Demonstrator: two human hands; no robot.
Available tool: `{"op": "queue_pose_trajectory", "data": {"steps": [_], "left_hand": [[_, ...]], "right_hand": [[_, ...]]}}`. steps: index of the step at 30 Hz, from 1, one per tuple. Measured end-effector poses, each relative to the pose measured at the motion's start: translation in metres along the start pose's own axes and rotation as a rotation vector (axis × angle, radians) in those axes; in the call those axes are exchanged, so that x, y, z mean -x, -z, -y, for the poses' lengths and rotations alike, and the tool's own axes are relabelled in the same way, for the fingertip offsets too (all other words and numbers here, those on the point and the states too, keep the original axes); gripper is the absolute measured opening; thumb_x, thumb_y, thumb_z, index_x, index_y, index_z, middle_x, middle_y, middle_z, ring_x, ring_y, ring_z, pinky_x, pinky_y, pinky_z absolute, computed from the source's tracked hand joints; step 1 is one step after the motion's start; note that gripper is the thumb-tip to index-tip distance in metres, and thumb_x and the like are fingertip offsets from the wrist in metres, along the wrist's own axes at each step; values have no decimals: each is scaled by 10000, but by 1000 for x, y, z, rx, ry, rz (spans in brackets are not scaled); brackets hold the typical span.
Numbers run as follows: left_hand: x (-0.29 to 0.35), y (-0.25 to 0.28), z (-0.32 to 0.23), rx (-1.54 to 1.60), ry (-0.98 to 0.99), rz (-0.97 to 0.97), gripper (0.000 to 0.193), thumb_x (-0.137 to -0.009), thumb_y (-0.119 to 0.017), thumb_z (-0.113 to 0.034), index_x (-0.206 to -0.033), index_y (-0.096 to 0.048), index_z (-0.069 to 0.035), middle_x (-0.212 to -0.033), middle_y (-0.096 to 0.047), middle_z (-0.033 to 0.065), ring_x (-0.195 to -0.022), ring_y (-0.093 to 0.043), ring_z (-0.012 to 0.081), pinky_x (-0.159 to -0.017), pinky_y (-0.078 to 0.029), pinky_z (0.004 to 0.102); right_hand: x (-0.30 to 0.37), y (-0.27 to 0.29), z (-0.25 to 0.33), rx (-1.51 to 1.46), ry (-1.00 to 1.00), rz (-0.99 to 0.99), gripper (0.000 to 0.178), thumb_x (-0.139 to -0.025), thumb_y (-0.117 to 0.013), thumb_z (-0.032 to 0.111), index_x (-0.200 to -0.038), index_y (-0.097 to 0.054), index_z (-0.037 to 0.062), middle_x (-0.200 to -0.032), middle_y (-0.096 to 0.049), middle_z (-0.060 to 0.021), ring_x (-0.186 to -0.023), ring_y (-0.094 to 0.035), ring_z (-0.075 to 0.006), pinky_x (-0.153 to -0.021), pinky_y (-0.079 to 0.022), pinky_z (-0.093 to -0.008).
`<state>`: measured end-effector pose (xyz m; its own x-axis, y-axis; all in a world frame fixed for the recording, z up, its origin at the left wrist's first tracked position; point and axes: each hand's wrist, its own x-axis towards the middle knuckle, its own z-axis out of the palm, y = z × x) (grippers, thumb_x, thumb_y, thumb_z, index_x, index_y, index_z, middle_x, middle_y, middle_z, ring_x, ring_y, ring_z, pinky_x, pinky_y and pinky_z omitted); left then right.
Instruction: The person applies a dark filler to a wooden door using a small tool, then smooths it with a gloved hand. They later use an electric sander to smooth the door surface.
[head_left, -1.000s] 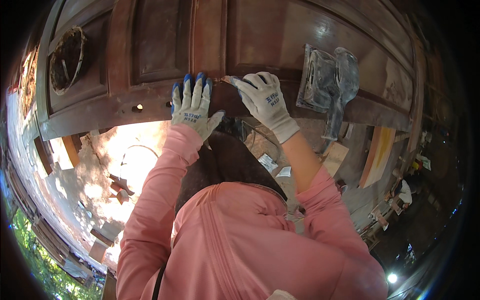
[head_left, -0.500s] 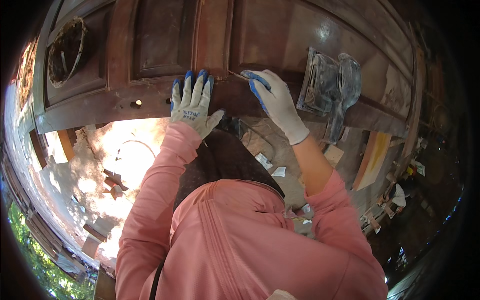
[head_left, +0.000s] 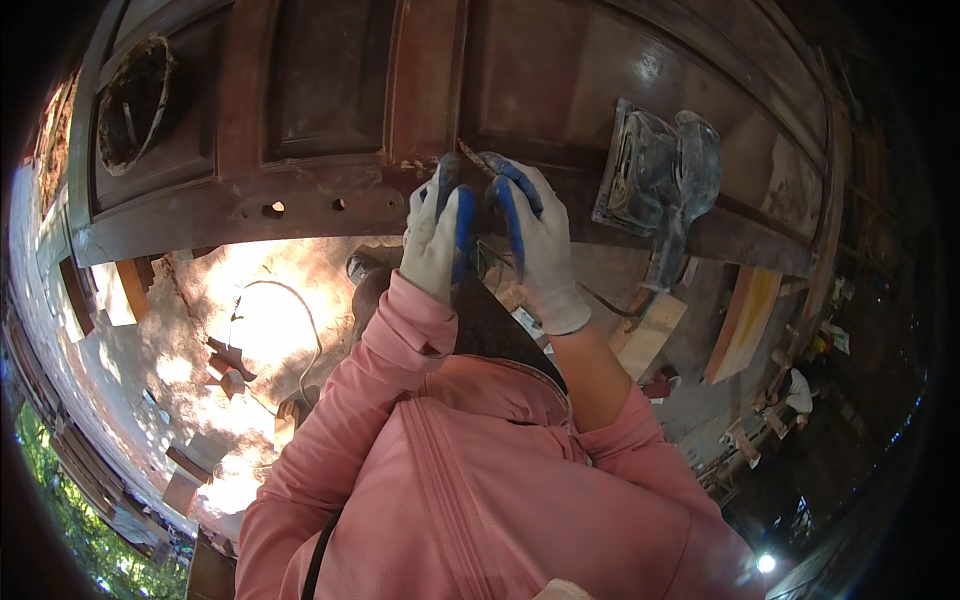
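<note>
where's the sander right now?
Head view, right of centre: the sander rests on the brown wooden door, to the right of the right hand and apart from it, its narrow end jutting past the door's near edge.

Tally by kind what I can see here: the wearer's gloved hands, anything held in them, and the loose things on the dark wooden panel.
Gloved hands: 2, left hand and right hand
Thin reddish piece, right hand: 1
Dusty sander: 1
Round dark object: 1
Total: 5
</note>
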<state>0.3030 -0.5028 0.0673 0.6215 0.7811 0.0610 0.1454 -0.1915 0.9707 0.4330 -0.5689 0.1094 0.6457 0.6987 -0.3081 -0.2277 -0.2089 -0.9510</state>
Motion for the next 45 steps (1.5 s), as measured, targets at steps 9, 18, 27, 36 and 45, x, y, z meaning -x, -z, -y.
{"op": "queue_pose_trajectory", "data": {"steps": [9, 18, 27, 36, 45], "left_hand": [[-22, 2, -26, 1277, 690, 25, 481, -1102, -480, -284, -1513, -482, -36, -1461, -581, 124, -1274, -596, 257, -1105, -464, 409], [-28, 50, 19, 189, -77, 89, 428, -1039, -576, -199, -1425, -546, -16, -1346, -626, 177, -1204, -613, 318, -998, -525, 401], [-123, 10, 10, -638, -250, 182, 362, -948, -680, -265, -1300, -684, -182, -1195, -671, 69, -1113, -623, 305, -963, -499, 453], [-185, -18, 34, -1038, -427, 439, 361, -945, -676, -413, -1280, -704, -280, -1176, -678, 5, -1146, -616, 272, -983, -508, 440], [-193, -17, 42, -931, -569, 353, 193, -882, -746, -285, -1048, -752, -187, -1006, -693, -4, -995, -647, 271, -861, -522, 423]], "right_hand": [[-1, 11, -1, 409, 333, 34, 295, -992, -565, 33, -1259, -675, -29, -1141, -640, -150, -1036, -645, -274, -924, -504, -368], [-9, 30, -16, 438, 329, -188, 290, -990, -577, 40, -1256, -669, -30, -1095, -634, -153, -985, -623, -282, -883, -506, -380], [-57, 48, -47, 843, 502, -467, 287, -977, -589, 54, -1244, -674, -7, -1044, -656, -146, -982, -619, -307, -870, -492, -429], [-64, 49, -57, 743, 541, -592, 291, -963, -621, 77, -1236, -690, 6, -1008, -664, -137, -917, -636, -323, -820, -506, -434], [-66, 47, -57, 731, 531, -593, 289, -956, -635, 78, -1229, -697, 6, -1003, -661, -135, -905, -637, -326, -807, -519, -436]]}}
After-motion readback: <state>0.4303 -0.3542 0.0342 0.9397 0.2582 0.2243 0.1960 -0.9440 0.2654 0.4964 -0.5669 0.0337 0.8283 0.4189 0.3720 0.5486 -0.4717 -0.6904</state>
